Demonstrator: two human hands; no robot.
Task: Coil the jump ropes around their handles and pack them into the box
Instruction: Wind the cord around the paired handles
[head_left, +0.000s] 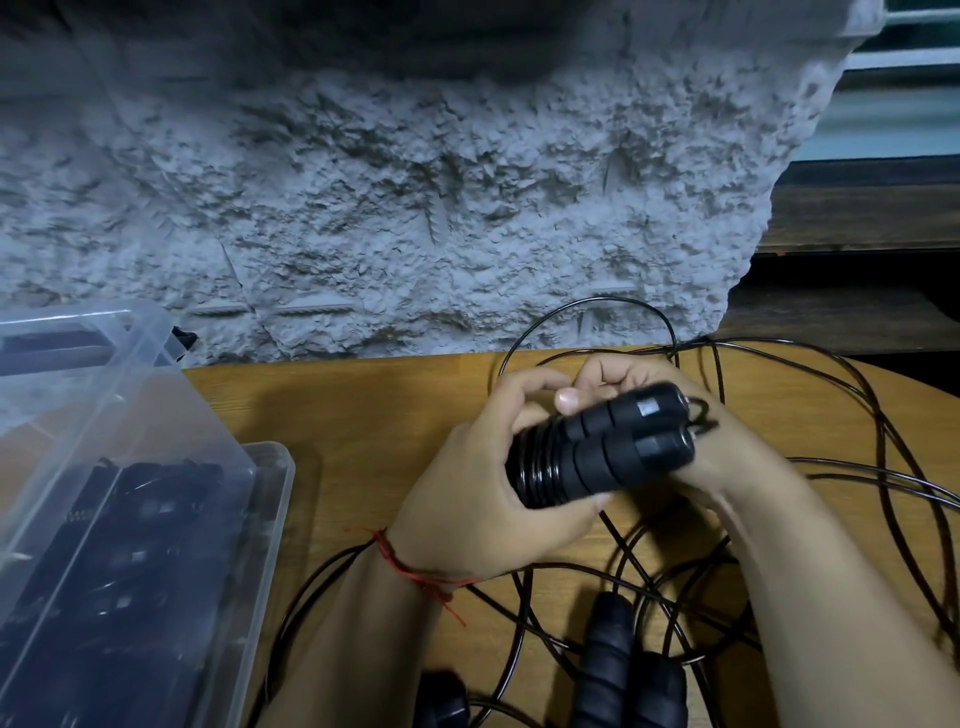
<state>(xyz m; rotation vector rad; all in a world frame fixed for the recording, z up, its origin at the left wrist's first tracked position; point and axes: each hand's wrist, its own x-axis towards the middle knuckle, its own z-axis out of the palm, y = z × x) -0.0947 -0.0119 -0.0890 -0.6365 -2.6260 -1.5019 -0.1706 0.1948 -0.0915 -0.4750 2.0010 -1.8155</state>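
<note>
— Nearest us, spare handles (608, 665) lie on the counter (363, 415) amid loose rope (595, 300).
— We hold the paired handles (608, 452) above it, long axis left-low to right-high (caps right). Left grip (467, 483) curls round the coiled end, right grip (737, 457) round the caps; box (275, 467) stands open at left.

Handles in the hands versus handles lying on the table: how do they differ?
The held handles are gripped together by the left hand and right hand; the loose handles lie on the table. Cord coils round the held handles; the loose handles look bare. Both are black, ribbed.
</note>
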